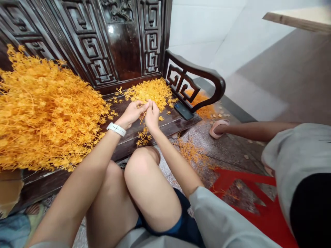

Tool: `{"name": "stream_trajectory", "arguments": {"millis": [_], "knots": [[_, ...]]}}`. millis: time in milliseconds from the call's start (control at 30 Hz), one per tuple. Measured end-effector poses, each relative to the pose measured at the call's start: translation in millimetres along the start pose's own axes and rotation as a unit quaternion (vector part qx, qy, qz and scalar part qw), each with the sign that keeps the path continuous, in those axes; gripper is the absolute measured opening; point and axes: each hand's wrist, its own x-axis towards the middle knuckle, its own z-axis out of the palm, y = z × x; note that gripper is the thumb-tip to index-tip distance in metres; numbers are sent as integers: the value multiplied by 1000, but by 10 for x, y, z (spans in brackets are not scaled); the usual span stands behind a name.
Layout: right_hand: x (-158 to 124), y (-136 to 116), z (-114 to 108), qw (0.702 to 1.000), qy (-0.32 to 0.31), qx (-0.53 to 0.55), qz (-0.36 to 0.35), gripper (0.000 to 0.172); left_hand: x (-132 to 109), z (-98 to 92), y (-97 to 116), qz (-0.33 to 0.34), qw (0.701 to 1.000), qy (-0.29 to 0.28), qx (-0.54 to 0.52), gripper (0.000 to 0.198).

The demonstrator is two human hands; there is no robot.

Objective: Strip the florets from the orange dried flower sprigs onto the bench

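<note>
My left hand (132,113), with a pale watch on its wrist, and my right hand (152,116) meet fingertip to fingertip over the wooden bench. Both are closed in a pinch on an orange artificial flower sprig (144,136). Its thin stem shows between my hands and its florets hang towards the bench's front edge; the part at my fingertips is too small to make out. Just beyond my hands lies a pile of loose yellow-orange florets (152,90). To the left of my left hand rises a large heap of orange flower sprigs (51,117).
A dark phone (183,111) lies beside the bench's armrest (207,74). Orange bits (192,153) litter the floor near a red stool (269,213). Another person's leg (248,131) is at right; a cardboard piece (9,189) is at lower left.
</note>
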Motion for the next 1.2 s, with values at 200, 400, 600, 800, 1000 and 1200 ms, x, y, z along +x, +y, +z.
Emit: {"name": "stream_trajectory", "arguments": {"millis": [200, 400, 600, 800, 1000, 1200], "knots": [[62, -67, -68, 999, 17, -29, 6, 64, -7, 43, 9, 3, 998, 45, -36, 22], [114, -86, -166, 998, 27, -55, -1, 70, -95, 155, 95, -66, 987, 54, -135, 18], [83, -181, -208, 999, -11, 6, 39, 69, -119, 203, 125, -25, 988, 49, -146, 15], [-24, -388, -286, 997, -71, -16, -24, 56, -80, 216, 91, 27, 988, 79, -128, 29], [64, -395, -315, 995, 3, -77, -57, 53, -88, 217, 60, 32, 983, -9, -181, 20], [68, -378, -271, 996, -26, -63, -60, 57, -71, 300, 92, 26, 983, 61, -170, 25]]}}
